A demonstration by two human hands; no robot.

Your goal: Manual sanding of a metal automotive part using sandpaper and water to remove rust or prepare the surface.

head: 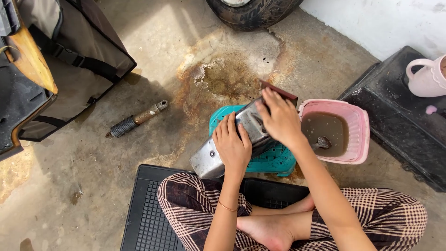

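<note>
1. At the far left stands a grey fabric bag [79, 65] with black straps, beside an orange-edged black panel [28, 60].
2. On the stained concrete floor [93, 176] lies a shock absorber [134, 120], with a black ribbed boot at one end and a rusty rod at the other, well apart from both hands.
3. A black ribbed rubber mat [148, 209] lies under the seated person's crossed legs in checked trousers [190, 204].
4. The left hand [232, 146] lies flat on the metal cover [232, 144], a dull silver, rounded, scuffed shell, with fingers spread and pressing on its lower part.
5. The cover rests tilted on a teal plastic stool [276, 160] with a slotted top.
6. The right hand [281, 118] presses a dark red-brown flat sanding piece [281, 91] against the cover's upper end, fingers curled over it.
7. Just right of the hands sits a pink plastic basin [357, 125] of murky brown water, with a small metal part [321, 143] lying in it.
8. Further right sits a black moulded case [399, 125], carrying a pale pink jug [427, 76].
9. A tyre [251, 11] shows at the top edge.
</note>
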